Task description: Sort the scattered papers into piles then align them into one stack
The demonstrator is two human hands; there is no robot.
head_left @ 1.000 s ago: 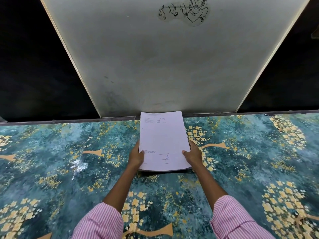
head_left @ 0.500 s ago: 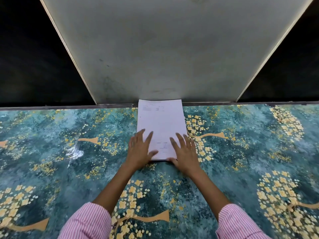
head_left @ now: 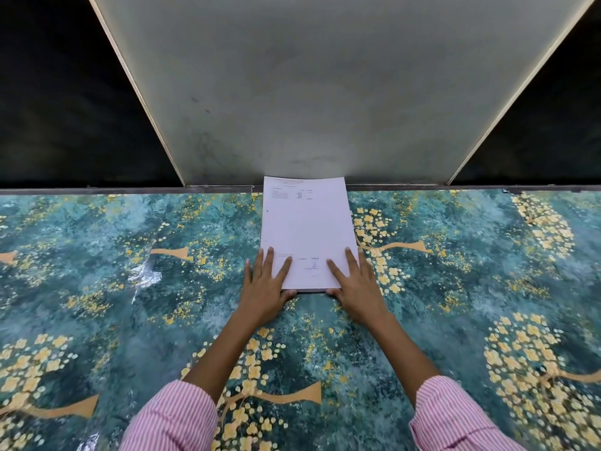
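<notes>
One stack of white printed papers (head_left: pixel 307 229) lies flat on the teal flowered table cover (head_left: pixel 130 288), its far edge against the base of a pale upright panel. My left hand (head_left: pixel 265 286) lies flat with straight fingers on the stack's near left corner, thumb against the near edge. My right hand (head_left: pixel 354 284) lies flat on the near right corner in the same way. The sheets look squared, with a thin dark edge showing along the near side.
The pale grey panel (head_left: pixel 309 86) rises right behind the stack, with dark space on both sides. A dark strip (head_left: pixel 130 190) runs along the far edge of the table. A glossy crease (head_left: pixel 143 275) marks the cover at the left.
The stack went from being held tilted by its sides to lying flat. My hands then slid apart from the stack's middle to its two near corners, fingers straight.
</notes>
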